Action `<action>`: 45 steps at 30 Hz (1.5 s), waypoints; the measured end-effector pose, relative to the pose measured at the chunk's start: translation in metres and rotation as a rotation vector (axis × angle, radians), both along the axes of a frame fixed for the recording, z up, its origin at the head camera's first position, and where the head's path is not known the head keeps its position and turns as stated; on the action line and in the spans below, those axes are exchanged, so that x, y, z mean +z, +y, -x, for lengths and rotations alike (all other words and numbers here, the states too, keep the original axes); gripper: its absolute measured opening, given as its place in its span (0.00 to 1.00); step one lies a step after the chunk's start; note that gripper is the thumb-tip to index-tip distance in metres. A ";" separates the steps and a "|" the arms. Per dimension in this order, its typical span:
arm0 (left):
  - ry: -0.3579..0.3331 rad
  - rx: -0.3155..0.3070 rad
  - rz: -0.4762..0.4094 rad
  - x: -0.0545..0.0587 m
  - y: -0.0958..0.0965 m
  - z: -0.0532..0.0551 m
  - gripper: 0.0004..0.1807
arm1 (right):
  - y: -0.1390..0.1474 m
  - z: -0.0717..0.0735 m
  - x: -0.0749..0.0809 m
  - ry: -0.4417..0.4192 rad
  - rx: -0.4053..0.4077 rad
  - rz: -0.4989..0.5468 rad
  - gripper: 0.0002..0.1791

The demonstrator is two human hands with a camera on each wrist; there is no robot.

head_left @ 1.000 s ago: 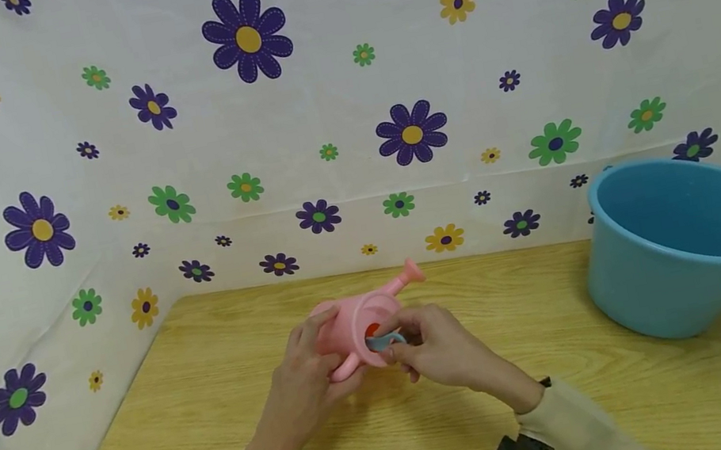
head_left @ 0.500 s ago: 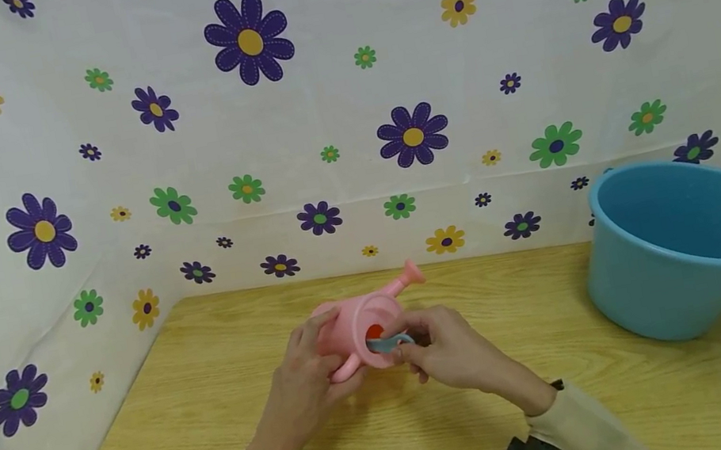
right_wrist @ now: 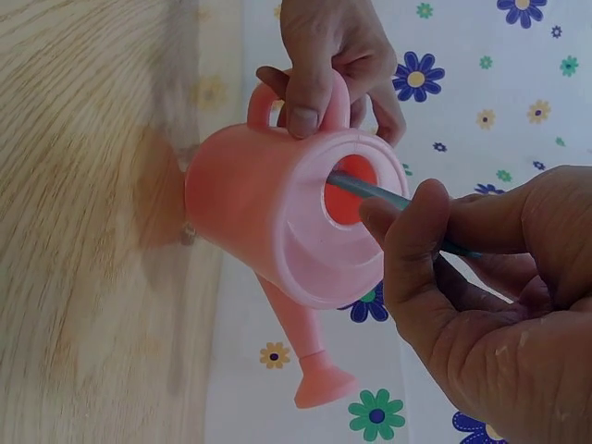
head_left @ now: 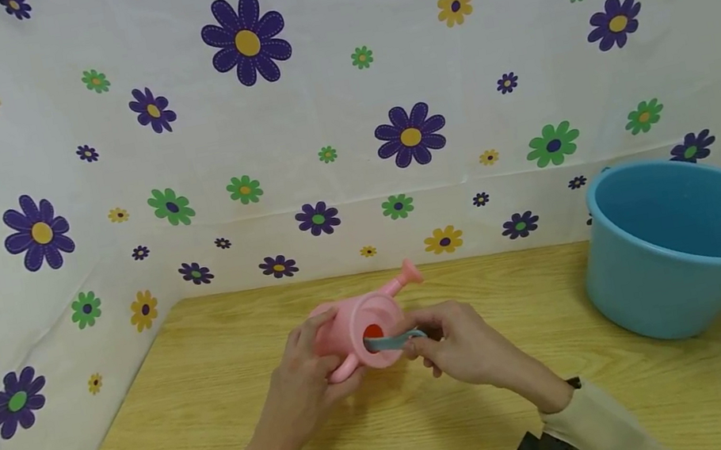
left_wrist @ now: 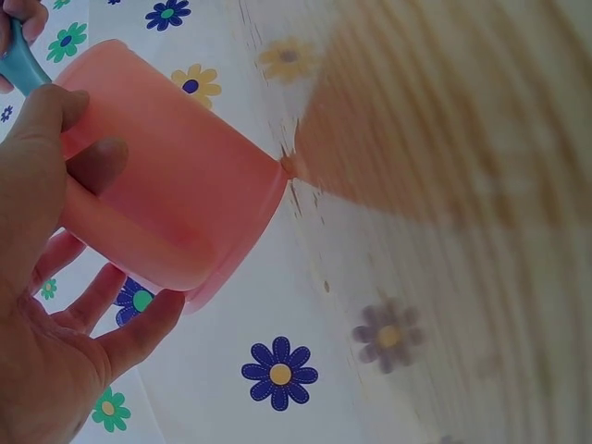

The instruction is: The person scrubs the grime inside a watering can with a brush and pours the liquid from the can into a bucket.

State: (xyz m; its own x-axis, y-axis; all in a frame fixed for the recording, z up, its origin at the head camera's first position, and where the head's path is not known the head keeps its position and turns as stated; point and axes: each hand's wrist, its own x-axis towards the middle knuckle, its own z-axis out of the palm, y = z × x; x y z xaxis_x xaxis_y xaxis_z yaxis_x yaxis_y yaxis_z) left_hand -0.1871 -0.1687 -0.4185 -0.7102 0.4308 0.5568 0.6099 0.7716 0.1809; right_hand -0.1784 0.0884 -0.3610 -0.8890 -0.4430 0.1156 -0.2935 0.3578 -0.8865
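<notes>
A pink watering can lies tipped on the table, its round opening facing right and toward me and its spout pointing to the back right. My left hand holds it at the handle, fingers spread around the body in the left wrist view. Between thumb and fingers, my right hand pinches a slim blue handle with a curved, looped end. The other end of this blue piece is inside the can's opening, hidden from view, so its kind cannot be told.
A large blue bucket stands upright at the right of the wooden table. White cloth with printed flowers hangs along the back and both sides.
My right hand has drawn a little to the right, and more of the blue handle shows outside the opening. The left hand and the watering can stay nearly in place.
</notes>
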 end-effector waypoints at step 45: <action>0.022 -0.003 0.018 0.001 0.002 -0.001 0.17 | -0.010 0.006 -0.004 0.226 0.068 -0.143 0.10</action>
State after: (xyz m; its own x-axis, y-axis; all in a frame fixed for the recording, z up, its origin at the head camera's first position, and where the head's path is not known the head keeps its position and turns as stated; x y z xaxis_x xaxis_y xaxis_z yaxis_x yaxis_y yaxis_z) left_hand -0.1862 -0.1671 -0.4176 -0.6965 0.4430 0.5645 0.6160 0.7726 0.1539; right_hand -0.1848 0.0780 -0.3649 -0.8156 -0.5265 0.2399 -0.5057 0.4472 -0.7377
